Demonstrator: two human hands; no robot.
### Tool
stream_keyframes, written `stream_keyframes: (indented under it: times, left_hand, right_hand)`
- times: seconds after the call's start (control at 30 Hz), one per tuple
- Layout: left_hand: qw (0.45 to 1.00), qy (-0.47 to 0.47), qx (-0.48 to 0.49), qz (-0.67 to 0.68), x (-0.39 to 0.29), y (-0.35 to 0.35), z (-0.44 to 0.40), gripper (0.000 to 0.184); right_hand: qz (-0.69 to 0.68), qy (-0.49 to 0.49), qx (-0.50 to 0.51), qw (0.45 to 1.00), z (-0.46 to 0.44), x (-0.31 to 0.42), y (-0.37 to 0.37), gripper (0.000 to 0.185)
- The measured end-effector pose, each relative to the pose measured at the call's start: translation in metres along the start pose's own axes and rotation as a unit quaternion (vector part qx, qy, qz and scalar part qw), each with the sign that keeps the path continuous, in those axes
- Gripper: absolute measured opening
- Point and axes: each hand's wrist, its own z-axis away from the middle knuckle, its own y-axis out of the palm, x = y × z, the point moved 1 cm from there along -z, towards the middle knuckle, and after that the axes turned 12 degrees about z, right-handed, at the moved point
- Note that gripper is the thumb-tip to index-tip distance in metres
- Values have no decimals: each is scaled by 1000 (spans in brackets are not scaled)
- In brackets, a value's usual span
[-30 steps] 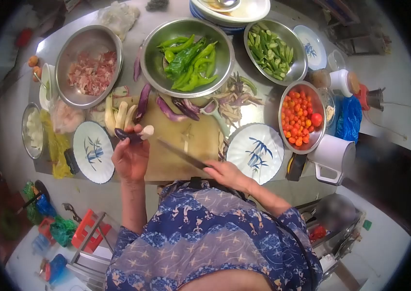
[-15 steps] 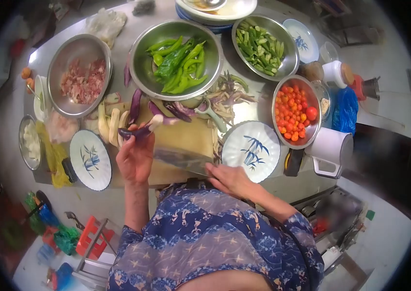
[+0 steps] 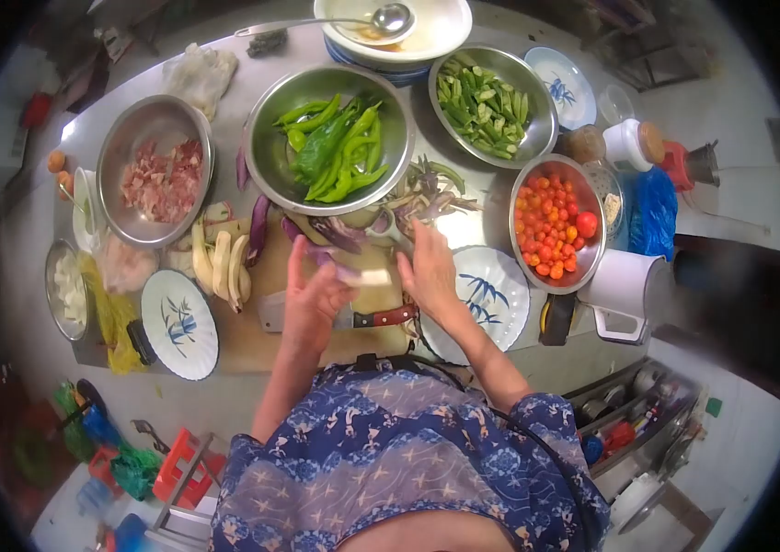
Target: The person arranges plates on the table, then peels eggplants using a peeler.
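My left hand (image 3: 311,299) holds an eggplant (image 3: 373,277) above the cutting board (image 3: 247,345); its pale end points right, and motion blurs it a little. My right hand (image 3: 432,274) reaches forward with fingers apart, beside a grey-green peeler (image 3: 397,234). Whether the fingertips touch the peeler I cannot tell. A knife (image 3: 383,317) with a red-brown handle lies on the board below my hands, part of its blade hidden by my left wrist. Peeled eggplants (image 3: 222,262) lie to the left, near an unpeeled purple eggplant (image 3: 258,227). Peelings (image 3: 431,187) are heaped beyond my right hand.
Behind the board stands a bowl of green peppers (image 3: 259,152). Around it are a bowl of meat (image 3: 119,175), a bowl of cut okra (image 3: 544,120) and a bowl of tomatoes (image 3: 559,230). Patterned plates (image 3: 180,357) (image 3: 511,308) flank the board.
My right hand has let go of the knife, which now lies on the board, and has moved forward to the peeler. My left hand has shifted right with the eggplant.
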Motion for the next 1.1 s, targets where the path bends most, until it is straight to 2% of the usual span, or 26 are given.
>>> stream_keyframes:
  times: [0.03,0.1,0.13,0.2,0.23,0.3,0.43,0.47,0.53,0.57,0.63,0.67,0.7,0.77,0.8,0.83,0.9,0.93,0.97,1.0,1.07,1.1]
  left_hand:
    - [999,-14,23,-31,5,-3,3,55]
    - [998,-44,30,-29,12,-10,6,51]
    - [997,-62,1,-41,14,-15,6,49]
    - [995,-79,-31,-52,16,-24,4,47]
    - [996,-71,-48,-18,17,-28,2,46]
    - [996,-65,-62,16,17,-32,0,45]
    - [994,-69,-62,50,17,-32,-5,38]
    - [994,-67,-59,58,16,-33,-6,38]
    - [994,-66,-65,55,14,-31,-7,38]
    - [994,-64,-72,55,14,-29,-6,39]
    - [996,-51,-61,32,10,-18,-2,42]
    - [998,-36,-50,11,8,-14,-1,45]
    - [998,-30,-52,12,8,-13,-2,45]
    - [999,-34,-28,15,10,-9,-6,49]
    - [999,-35,-26,14,13,-7,-9,49]
    - [999,-28,-43,-5,18,-5,-12,46]
    - [998,-20,-57,-23,27,8,-19,43]
    - [996,3,-72,-47,30,19,-20,41]
    - [993,26,-87,-71,31,25,-21,40]
    - [993,26,-86,-72,30,25,-23,40]
    - [981,-81,-48,-172,27,24,-28,39]
    - [980,-81,-46,-173,21,21,-26,39]
  right_hand:
    - [-1,1,-2,1000,0,-8,8,53]
    - [-18,-40,57,997,2,-21,20,55]
    - [-19,-39,56,997,3,-25,18,55]
    - [-30,23,78,996,3,-29,11,52]
    - [-31,23,80,996,4,-27,6,52]
    - [-218,185,52,957,8,-26,-1,41]
    - [-236,221,106,940,14,-18,9,34]
    - [-326,245,159,899,16,-11,13,32]
    - [-493,300,240,780,16,8,15,27]
    - [-494,301,238,780,19,6,25,27]
    - [-432,223,114,866,11,4,36,21]
    - [-314,232,71,918,10,-8,34,23]
    - [-317,227,74,918,5,-12,24,23]
    - [-448,283,48,847,2,-21,1,28]
    - [-477,289,133,820,-1,-24,-12,31]
    - [-475,290,129,821,-1,-19,-21,31]
    - [-583,282,236,724,4,-1,-33,33]
    - [-589,236,266,726,4,8,-45,33]
    - [-589,236,264,726,5,16,-47,33]
    - [-578,224,226,752,5,25,-47,31]
    - [-561,223,158,781,0,27,-50,27]
    - [-562,223,155,782,-5,25,-55,27]
